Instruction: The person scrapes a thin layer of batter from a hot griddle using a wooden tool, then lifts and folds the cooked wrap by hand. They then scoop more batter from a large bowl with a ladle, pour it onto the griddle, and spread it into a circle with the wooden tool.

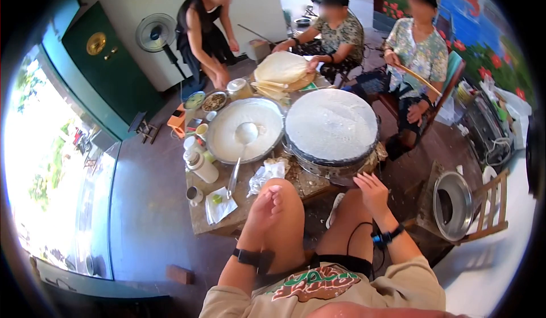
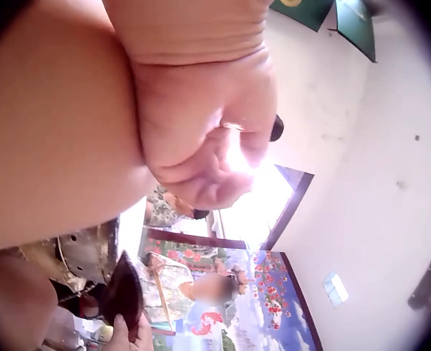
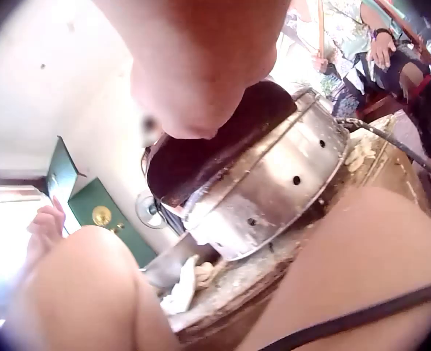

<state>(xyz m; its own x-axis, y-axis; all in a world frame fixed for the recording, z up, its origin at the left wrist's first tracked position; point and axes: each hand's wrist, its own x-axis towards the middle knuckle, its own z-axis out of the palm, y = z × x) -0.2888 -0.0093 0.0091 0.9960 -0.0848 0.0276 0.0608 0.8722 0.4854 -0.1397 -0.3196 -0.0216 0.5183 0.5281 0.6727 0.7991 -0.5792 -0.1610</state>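
Note:
Palm up and loosely curled, the left hand (image 1: 265,209) (image 2: 201,139) rests by the left knee and holds nothing. The right hand (image 1: 372,195) (image 3: 190,95) is at the griddle's near edge, holding a dark brown flat piece (image 1: 344,180) (image 2: 124,296) (image 3: 208,146) between thumb and fingers. A pale, powdery-looking layer covers the round griddle (image 1: 331,126), whose metal side (image 3: 281,183) has holes. Left of it, a wide bowl (image 1: 223,154) holds pale batter and a ladle (image 1: 246,133).
Stacked thin pancakes (image 1: 281,67) lie at the table's far side. Bottles (image 1: 202,167), a cup (image 1: 194,195) and a plastic bag (image 1: 267,176) stand or lie at the left and front. Three people are beyond the table. A metal basin (image 1: 467,204) sits at right.

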